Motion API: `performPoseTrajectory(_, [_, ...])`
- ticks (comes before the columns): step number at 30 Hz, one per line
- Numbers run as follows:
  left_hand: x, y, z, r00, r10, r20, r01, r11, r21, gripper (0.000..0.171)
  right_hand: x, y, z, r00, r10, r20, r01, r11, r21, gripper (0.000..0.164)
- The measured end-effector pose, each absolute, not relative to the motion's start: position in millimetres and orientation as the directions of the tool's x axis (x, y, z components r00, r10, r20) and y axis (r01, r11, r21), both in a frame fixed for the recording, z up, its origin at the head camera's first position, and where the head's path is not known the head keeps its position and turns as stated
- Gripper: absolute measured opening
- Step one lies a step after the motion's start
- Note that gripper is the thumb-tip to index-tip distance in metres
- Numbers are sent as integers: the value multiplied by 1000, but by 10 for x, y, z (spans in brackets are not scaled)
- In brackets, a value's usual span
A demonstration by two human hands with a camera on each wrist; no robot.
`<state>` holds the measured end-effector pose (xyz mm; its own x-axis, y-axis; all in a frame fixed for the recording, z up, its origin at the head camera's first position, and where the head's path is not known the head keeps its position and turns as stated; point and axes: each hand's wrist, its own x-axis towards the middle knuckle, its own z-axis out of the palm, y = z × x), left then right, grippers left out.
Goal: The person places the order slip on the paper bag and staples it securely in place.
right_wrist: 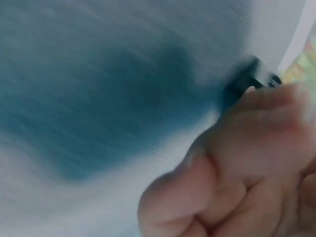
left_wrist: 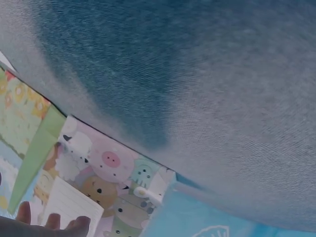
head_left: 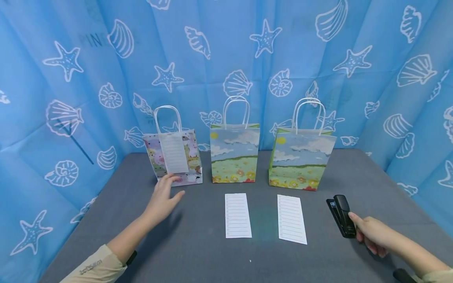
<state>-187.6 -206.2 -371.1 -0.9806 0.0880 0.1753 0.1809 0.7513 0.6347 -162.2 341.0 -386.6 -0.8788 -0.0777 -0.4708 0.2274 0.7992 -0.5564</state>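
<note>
My left hand (head_left: 164,198) reaches to the small paper bag with cartoon animals (head_left: 194,151) at the left, fingers loosely extended. Its fingertips are right at the lower edge of a lined paper slip (head_left: 174,153) that hangs over the bag's front. In the left wrist view, the fingertips overlap the slip (left_wrist: 74,200) near the bag's printed pig and bear faces. At the right, my right hand (head_left: 375,234) pinches the near end of a black stapler (head_left: 341,212) between thumb and curled fingers. The stapler is blurred and mostly hidden behind the hand in the right wrist view.
Two landscape-printed paper bags (head_left: 234,153) with white handles stand at the middle and right of the grey table (head_left: 198,251). In front of them lie two lined slips, the left one (head_left: 238,216) and the right one (head_left: 291,219). A blue seashell-print curtain (head_left: 226,59) hangs behind.
</note>
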Motion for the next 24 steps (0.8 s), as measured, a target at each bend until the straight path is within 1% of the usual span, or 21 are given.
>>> performPoseTrajectory(6, [-1879,-2027,-3724,-979,126,160,201,731,652,49,-1713,3335,-3572,-934,-117,-337,104,815,-570,56])
performPoseTrajectory(11, [-1870,-1967,-3718,-986,141,90,164,708,687,53,-1764,3131,-3388,-975,-115,-191,23,800,-599,49])
performPoseTrajectory(16, [-1864,-1855,-3709,-985,172,30,141,683,717,58,-1820,2913,-3288,-985,-123,-120,-18,770,-638,55])
performPoseTrajectory(24, [-1847,-1703,-3718,-974,228,-1,154,662,734,62,-1913,2467,-3291,-984,-169,-63,-77,709,-701,62])
